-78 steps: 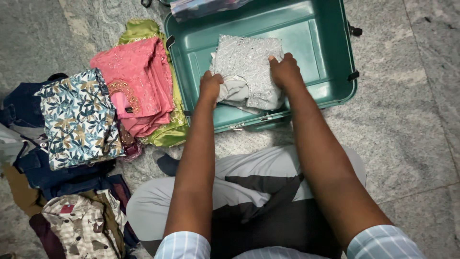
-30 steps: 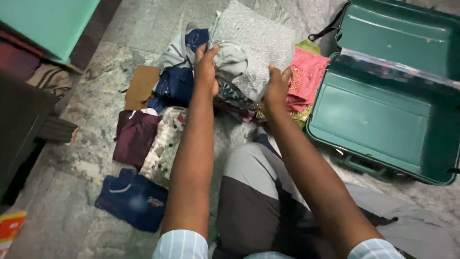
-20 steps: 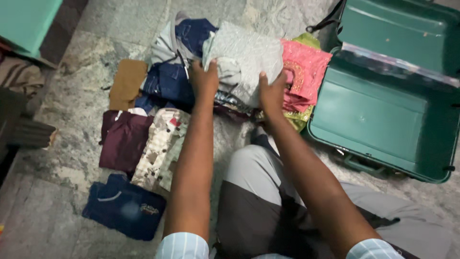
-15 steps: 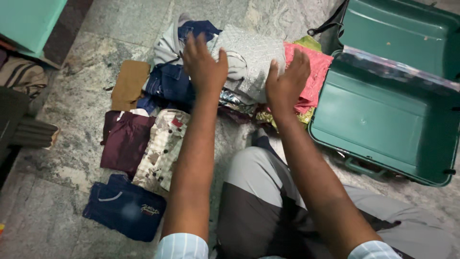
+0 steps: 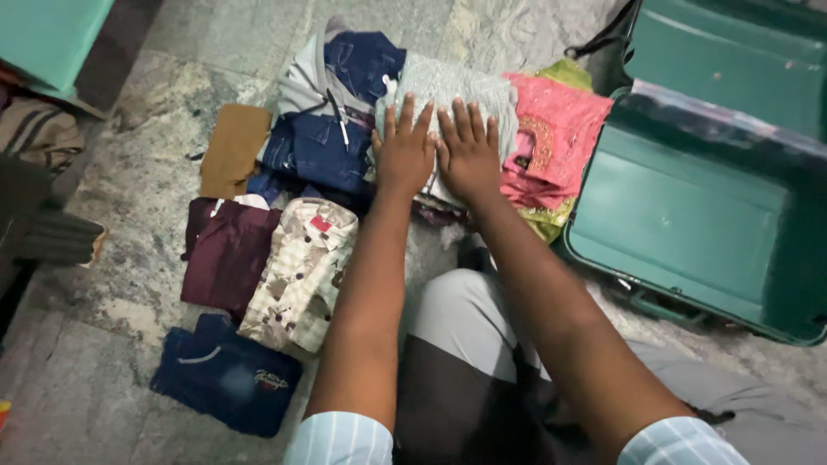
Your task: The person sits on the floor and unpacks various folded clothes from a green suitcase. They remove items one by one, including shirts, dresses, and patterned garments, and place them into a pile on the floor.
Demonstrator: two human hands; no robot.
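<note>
Soft, even indoor light, faint shadows, slight motion blur, mild edge distortion.

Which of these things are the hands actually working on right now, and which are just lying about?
In hand:
- left hand and right hand, flat on the silver-grey folded garment
- pink garment beside it

Lying about:
- open green suitcase
- patterned shirt
- maroon garment
- navy garment
- brown cloth
</note>
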